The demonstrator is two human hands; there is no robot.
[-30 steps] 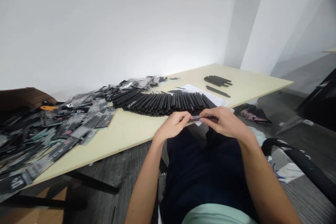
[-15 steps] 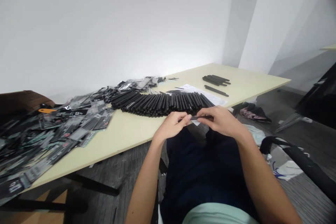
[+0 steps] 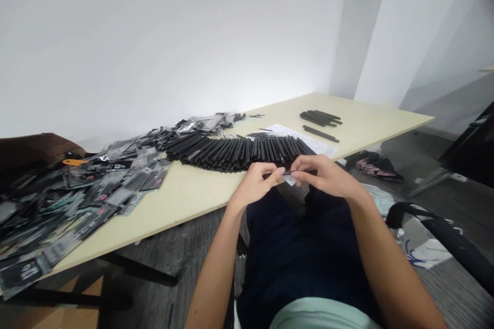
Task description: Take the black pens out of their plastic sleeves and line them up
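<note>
The fingertips of the left hand [image 3: 257, 184] and right hand [image 3: 322, 176] close narrowly on a thin black stick [image 3: 287, 172], pinching it between them. Just beyond the fingers, a curved row of black sticks [image 3: 235, 154] lies on the table [image 3: 185, 211], with a paper sheet [image 3: 304, 140] beside it and black packets [image 3: 116, 177] farther left.

Left hand [image 3: 254, 183] and right hand [image 3: 322, 176] pinching a thin black stick [image 3: 287, 171] from both ends, just over the edge of a pale surface [image 3: 185, 211]. At 12 o'clock, a long fanned row of black rods [image 3: 239, 153]; at 10 o'clock, heaped black plastic packets [image 3: 77, 190]; at 1 o'clock, a printed sheet [image 3: 312, 143] and a small bundle of black rods [image 3: 320, 119].
</note>
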